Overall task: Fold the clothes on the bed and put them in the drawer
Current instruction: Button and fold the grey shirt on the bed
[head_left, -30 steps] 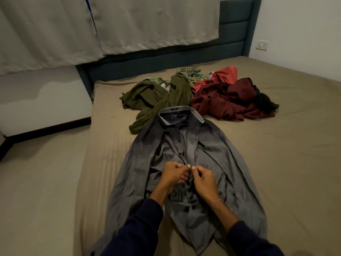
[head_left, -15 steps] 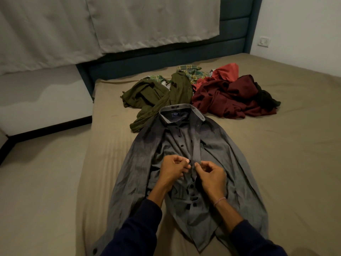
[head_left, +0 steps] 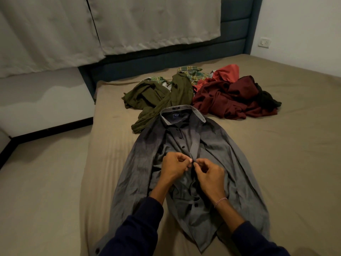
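A grey button-up shirt (head_left: 227,154) lies face up on the bed (head_left: 295,163), collar away from me, its front partly undone. My left hand (head_left: 174,168) pinches the left edge of the shirt's placket at mid-chest. My right hand (head_left: 209,175) pinches the right edge just beside it, thumbs nearly touching over a button. Beyond the collar lie an olive green garment (head_left: 153,100), a green plaid shirt (head_left: 191,72), dark red clothes (head_left: 221,102), an orange-red garment (head_left: 227,72) and a black garment (head_left: 269,100).
The dark blue padded headboard (head_left: 232,34) stands at the far end, with grey curtains (head_left: 129,24) hanging above it. A wall socket (head_left: 264,42) is at the right. Tan floor (head_left: 36,182) runs along the bed's left side. No drawer is in view.
Both hands have shifted slightly up the shirt front toward the collar, still pinching the placket together. The view has moved a little closer and to the left.
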Available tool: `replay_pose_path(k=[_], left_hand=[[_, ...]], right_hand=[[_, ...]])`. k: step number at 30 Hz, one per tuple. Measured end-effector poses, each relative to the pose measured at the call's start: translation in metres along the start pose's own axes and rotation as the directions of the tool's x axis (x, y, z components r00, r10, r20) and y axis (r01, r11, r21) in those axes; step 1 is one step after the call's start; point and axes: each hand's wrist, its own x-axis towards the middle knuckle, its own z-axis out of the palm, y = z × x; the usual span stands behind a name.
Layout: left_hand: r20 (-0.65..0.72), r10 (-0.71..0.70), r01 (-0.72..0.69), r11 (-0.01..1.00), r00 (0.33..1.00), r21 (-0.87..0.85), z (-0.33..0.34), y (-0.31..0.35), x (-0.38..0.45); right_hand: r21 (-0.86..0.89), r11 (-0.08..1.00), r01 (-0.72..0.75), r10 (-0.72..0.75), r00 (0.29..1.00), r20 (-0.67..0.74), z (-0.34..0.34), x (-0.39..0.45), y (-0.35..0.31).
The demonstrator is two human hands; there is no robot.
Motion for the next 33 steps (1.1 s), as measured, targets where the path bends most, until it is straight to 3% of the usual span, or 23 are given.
replay_pose_path(k=[10, 17, 27, 33], left_hand=[[-0.047, 0.017, -0.014, 0.998, 0.999, 0.069, 0.003, -0.003, -0.001], [-0.023, -0.122, 0.119, 0.987, 0.992, -0.109, 0.009, -0.006, -0.003], [0.023, -0.239, 0.235, 0.924, 0.971, -0.301, 0.014, -0.003, -0.005], [0.029, -0.298, 0.29, 0.898, 0.954, -0.331, 0.017, -0.005, -0.002]], right_hand=[[0.162, 0.982, -0.093, 0.082, 0.994, 0.078, 0.001, -0.004, 0.009], [-0.009, 0.99, 0.141, -0.141, 0.99, -0.007, 0.007, -0.016, 0.009], [-0.22, 0.908, 0.356, -0.359, 0.933, 0.028, 0.013, -0.025, 0.016], [-0.236, 0.904, 0.356, -0.358, 0.933, 0.035, 0.016, -0.029, 0.017]])
